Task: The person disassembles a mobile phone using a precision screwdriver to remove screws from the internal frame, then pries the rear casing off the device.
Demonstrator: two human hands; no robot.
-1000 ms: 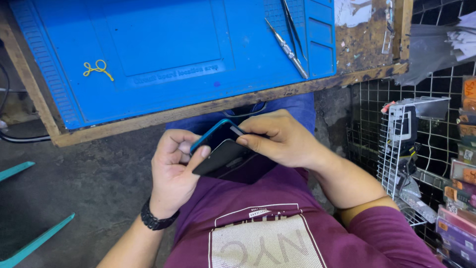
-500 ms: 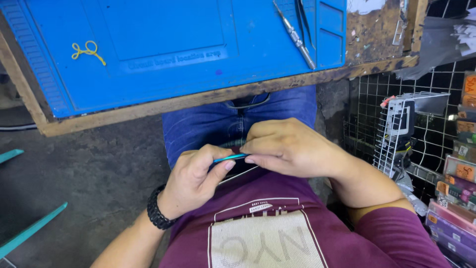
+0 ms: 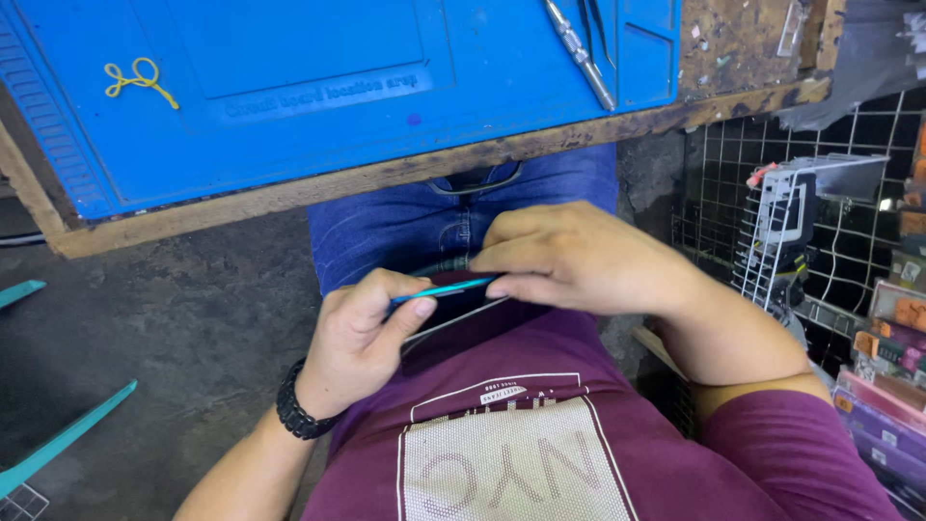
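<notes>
The person sits with both hands low over the lap, just in front of the wooden edge of the workbench (image 3: 386, 178). The left hand (image 3: 362, 338) is curled, and its thumb and fingers pinch one end of a thin teal tool (image 3: 444, 288). Under this hand lies a dark flat device with a pale edge, probably a phone (image 3: 453, 314), and the same hand seems to support it from below. The right hand (image 3: 569, 260) is bent over the other end of the teal tool, fingers closed together and pressing down on the device; how firmly it grips, one cannot tell. The phone is between both hands, above the maroon shirt (image 3: 540, 434) and the blue jeans (image 3: 405, 227), mostly hidden by the fingers.

A black wristband (image 3: 299, 410) sits on the left wrist. On the bench lies a blue work mat (image 3: 289, 58) with a small yellow wire loop (image 3: 138, 79) at its left part and metal tweezers (image 3: 579, 43) near its right side. A wire rack (image 3: 801, 232) stands to the right of the person.
</notes>
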